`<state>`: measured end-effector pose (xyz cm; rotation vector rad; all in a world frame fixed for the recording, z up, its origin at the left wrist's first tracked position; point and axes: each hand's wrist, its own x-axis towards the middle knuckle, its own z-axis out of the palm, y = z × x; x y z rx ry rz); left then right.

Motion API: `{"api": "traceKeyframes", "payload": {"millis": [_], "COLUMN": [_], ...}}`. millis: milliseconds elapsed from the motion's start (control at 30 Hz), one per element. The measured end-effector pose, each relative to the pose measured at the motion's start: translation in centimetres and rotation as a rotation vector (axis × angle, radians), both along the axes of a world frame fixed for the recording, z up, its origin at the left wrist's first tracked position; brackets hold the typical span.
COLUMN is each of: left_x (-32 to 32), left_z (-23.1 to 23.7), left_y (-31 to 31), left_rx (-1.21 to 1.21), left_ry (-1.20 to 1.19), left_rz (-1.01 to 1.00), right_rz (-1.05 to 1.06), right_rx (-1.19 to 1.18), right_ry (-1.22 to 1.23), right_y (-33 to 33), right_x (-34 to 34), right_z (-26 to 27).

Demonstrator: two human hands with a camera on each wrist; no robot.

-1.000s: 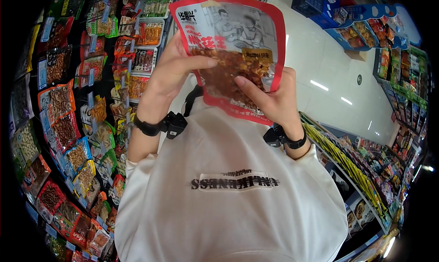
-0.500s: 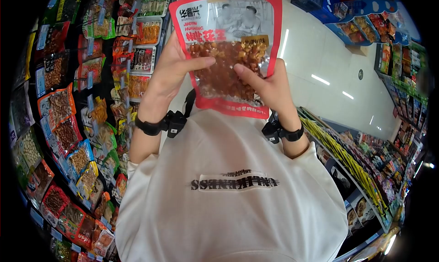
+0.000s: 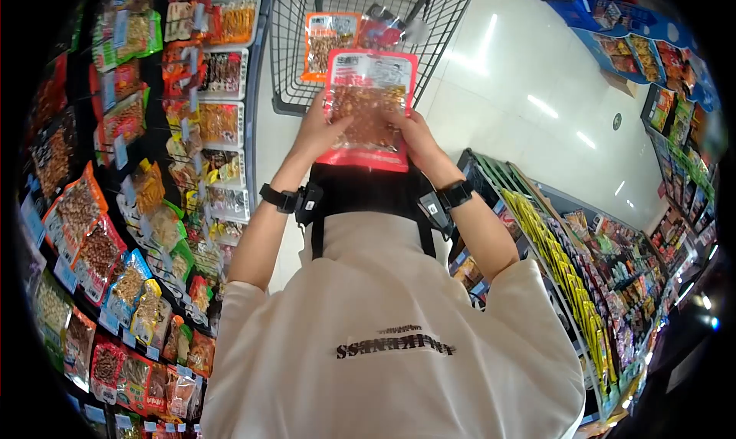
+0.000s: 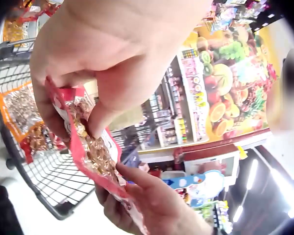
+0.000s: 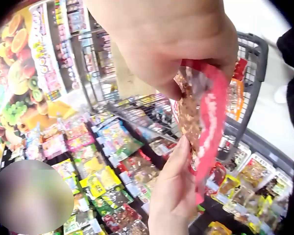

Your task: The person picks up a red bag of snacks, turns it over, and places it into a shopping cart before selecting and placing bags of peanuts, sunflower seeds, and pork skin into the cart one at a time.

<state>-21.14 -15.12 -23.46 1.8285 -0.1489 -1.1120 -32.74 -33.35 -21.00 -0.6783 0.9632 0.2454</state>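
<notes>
A clear bag of peanuts (image 3: 368,121) with a red border is held in front of the body, its printed face up toward the head camera. My left hand (image 3: 316,136) grips its left edge, thumb across the front. On the opposite edge my right hand (image 3: 420,141) pinches it the same way, thumb on top. Seen edge-on in the left wrist view, the bag (image 4: 99,152) shows fingers behind it and thumbs in front. Beyond it stands a grey wire shopping cart (image 3: 282,105), holding an orange-edged snack bag (image 3: 330,40) and a dark red package (image 3: 381,34).
Hanging snack bags (image 3: 100,247) line the shelf on the left. A lower rack with yellow packets (image 3: 556,274) stands at the right. Pale floor tiles (image 3: 521,78) run between cart and shelves. In the left wrist view, a fruit poster (image 4: 230,83) covers the wall.
Both hands have lowered the bag of peanuts away from the head camera, so it looks smaller. The cart with its packages has come into view beyond it. The grip on both edges stays.
</notes>
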Motion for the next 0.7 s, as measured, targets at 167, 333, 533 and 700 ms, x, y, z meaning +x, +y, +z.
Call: {"api": "traceKeyframes", "payload": {"millis": [167,333,533,700], "left_x": [1.5,3.8,5.3,5.4], "left_z": [-7.0,-10.8,-13.8,-15.8], "left_y": [0.1,-2.3,-2.6,-0.9], "left_rx": [0.217,0.359,0.409,0.493], "left_ry": [-0.185,-0.095,-0.330,-0.436], "left_rz": [-0.057,-0.008,-0.025,-0.046], "right_rz": [0.138,0.387,0.370,0.312], "right_rx": [-0.302,-0.788,-0.876,-1.094], "right_ry": [-0.045,0.163,0.259,0.050], "right_y": [1.9,1.8,1.1,3.8], "right_x": [1.0,2.7,7.3,8.7], "right_z": [-9.7,-19.4,-22.8,-29.8]}}
